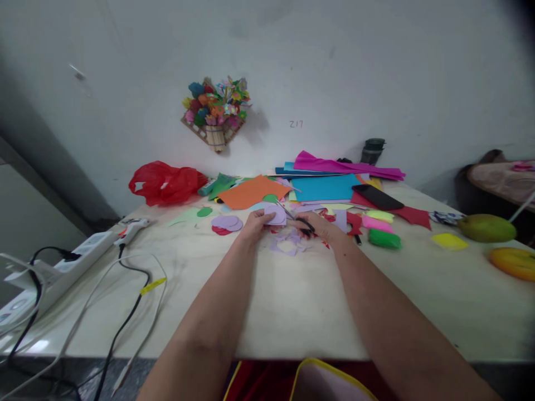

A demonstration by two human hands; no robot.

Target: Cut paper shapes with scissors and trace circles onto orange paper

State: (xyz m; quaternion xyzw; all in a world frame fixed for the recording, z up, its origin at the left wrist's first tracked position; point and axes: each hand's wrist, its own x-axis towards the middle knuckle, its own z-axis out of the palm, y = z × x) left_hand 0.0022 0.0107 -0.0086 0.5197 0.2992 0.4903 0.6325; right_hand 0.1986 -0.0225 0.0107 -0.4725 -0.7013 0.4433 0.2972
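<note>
My left hand point(256, 224) pinches a small piece of lilac paper point(275, 214) above the table. In my right hand point(318, 224) is a pair of scissors point(304, 224) with dark handles, the blades pointing left at the edge of the paper. Beneath both hands lies a loose heap of lilac paper scraps point(288, 243). To the left, several lilac paper circles point(228, 223) rest on red ones point(221, 230). A green paper circle point(270, 198) shows just behind the lilac piece.
Orange paper point(254, 191), blue paper point(324, 188) and a black phone point(378, 197) lie behind my hands. At the right are a green clay packet point(384, 238) and a mango point(487, 228). A power strip point(58, 278) with cables and a red plastic bag point(167, 182) occupy the left.
</note>
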